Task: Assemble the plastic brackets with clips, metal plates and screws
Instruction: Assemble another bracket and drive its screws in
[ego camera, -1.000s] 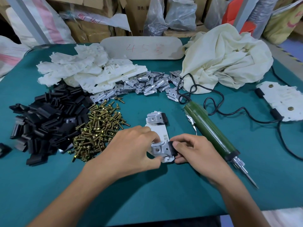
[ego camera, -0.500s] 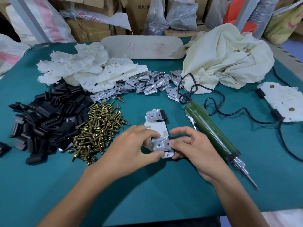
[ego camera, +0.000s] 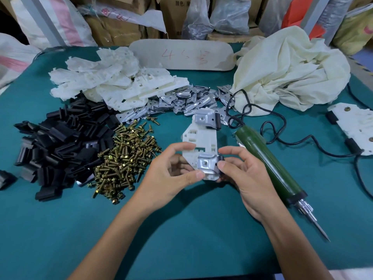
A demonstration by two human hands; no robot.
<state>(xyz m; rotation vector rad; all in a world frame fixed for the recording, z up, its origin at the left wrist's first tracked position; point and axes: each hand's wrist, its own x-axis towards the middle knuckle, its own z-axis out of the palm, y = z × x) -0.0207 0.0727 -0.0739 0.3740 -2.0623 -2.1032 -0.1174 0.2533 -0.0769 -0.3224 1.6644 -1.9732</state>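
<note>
Both hands hold a white plastic bracket (ego camera: 201,138) over the green table (ego camera: 201,229). The left hand (ego camera: 173,170) curls thumb and fingers round its near left edge, and the right hand (ego camera: 242,174) pinches the near metal plate (ego camera: 207,164) and black clip (ego camera: 221,158). Left of the bracket lie brass screws (ego camera: 125,156) and black clips (ego camera: 60,146); right of it lies a green electric screwdriver (ego camera: 266,164). Fingers hide the bracket's near corner. Far right, a finished bracket (ego camera: 353,126) is cut off by the frame edge.

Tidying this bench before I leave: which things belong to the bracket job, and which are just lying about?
Job: held bracket, white bracket pile, black clips, metal plates, screws, electric screwdriver, finished bracket.
Lying about: cream cloth, lettered board, sacks, boxes.
</note>
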